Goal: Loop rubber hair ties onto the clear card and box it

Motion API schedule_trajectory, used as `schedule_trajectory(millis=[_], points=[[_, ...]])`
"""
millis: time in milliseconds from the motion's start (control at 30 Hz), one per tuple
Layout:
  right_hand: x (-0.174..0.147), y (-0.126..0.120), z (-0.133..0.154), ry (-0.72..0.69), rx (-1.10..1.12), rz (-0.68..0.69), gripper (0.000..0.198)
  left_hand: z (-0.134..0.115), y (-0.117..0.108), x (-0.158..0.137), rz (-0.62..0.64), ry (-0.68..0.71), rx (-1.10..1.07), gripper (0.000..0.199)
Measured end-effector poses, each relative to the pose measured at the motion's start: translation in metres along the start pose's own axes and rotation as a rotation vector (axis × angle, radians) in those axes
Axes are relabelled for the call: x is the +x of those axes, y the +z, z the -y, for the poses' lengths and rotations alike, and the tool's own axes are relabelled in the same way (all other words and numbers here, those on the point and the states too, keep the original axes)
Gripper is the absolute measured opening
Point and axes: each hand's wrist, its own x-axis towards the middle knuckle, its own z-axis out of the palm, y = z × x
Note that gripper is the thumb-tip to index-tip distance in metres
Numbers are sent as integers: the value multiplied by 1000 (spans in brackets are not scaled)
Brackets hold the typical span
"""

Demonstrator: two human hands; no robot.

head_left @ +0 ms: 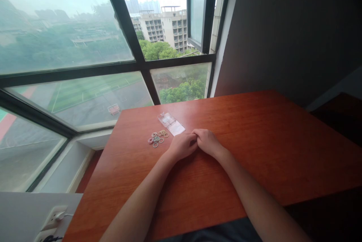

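Observation:
My left hand (183, 146) and my right hand (208, 142) rest on the table with their fingertips meeting. Both are closed, fingers curled inward; whatever may be between them is hidden. Just beyond my left hand lies a small clear plastic case (166, 120), opened flat, with a whitish panel (176, 128) on its near side. To the left of that hand is a loose cluster of small hair ties (156, 139) in pink, green and beige tones. A few single rings, such as a pale green one (155, 145), lie at the cluster's edge.
The reddish-brown wooden table (249, 128) stretches far to the right. Along its back and left side are dark-framed windows (141, 60), one sash open. A grey wall (271, 38) rises at the right. A socket with a plug (59, 216) is at lower left.

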Motion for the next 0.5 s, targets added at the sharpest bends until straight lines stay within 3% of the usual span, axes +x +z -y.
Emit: schedule_trajectory(millis=[500], points=[[0, 0, -1, -12, 11, -11, 30, 0, -1, 0, 9, -9, 3, 18]])
